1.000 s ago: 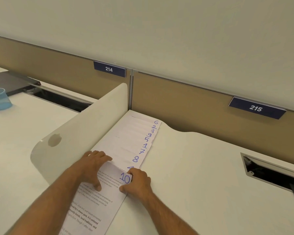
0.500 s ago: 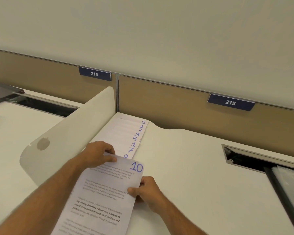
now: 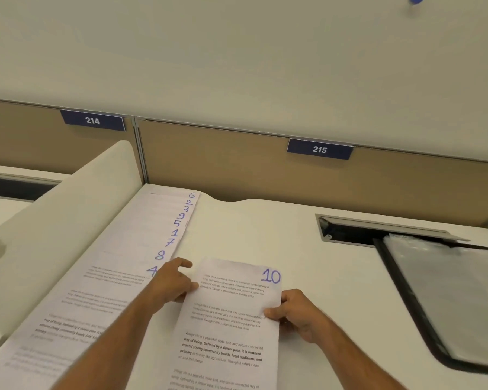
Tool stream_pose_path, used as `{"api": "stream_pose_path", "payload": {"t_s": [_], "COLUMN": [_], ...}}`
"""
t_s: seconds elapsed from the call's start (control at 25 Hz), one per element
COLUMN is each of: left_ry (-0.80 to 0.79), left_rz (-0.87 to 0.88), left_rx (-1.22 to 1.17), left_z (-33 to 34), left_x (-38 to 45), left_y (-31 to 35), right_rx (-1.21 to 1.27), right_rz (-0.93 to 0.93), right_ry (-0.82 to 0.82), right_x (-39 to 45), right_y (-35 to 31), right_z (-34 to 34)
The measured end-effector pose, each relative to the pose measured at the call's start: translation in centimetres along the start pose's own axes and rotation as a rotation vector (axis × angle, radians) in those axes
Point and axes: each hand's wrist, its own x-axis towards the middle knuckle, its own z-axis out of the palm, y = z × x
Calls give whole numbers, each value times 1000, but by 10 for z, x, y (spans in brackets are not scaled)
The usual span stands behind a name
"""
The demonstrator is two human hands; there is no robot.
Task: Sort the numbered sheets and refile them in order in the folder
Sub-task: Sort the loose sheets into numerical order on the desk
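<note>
Above the white worktop [image 3: 265, 232], both hands hold sheet 10 [image 3: 231, 319]: left hand [image 3: 171, 282] and right hand [image 3: 299, 313] fingers pinch its side edges.

Both bare forearms reach forward side by side. The left hand [image 3: 173, 282] pinches the left edge of the white printed sheet marked 10 [image 3: 231, 319]; the right hand [image 3: 299, 313] (thumb on top) grips its right edge.

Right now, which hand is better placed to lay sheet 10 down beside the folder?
Right hand: it holds sheet 10 on the edge toward the folder. The left hand holds the far edge.
</note>
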Motion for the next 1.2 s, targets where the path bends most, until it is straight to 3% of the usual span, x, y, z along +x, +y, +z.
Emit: {"api": "stream_pose_path", "payload": {"t_s": [0.16,0.28,0.36,0.48,0.72,1.2], "left_ry": [-10,48,96,189,160,165], "left_rz": [90,191,286,446,599,576], "left_rx": [201,371,549,858,1000,1165], "left_z": [48,65,70,70,72,73], "left_x": [0,-1,-2,-4,-3,-5], "left_y": [-13,-17,-24,-42,-85,-90], "right_rx": [-193,-621,-869,-1048,-1195,-1178], "right_rz": [-50,-168,-309,-564,-612,-513], "right_ry": [218,380,462,567,598,544], "right_x": [-10,-18,-20,-17,-7,-9], "right_y": [25,36,48,70,91,96], "right_z": [-29,-35,-34,-33,-36,-37]}}
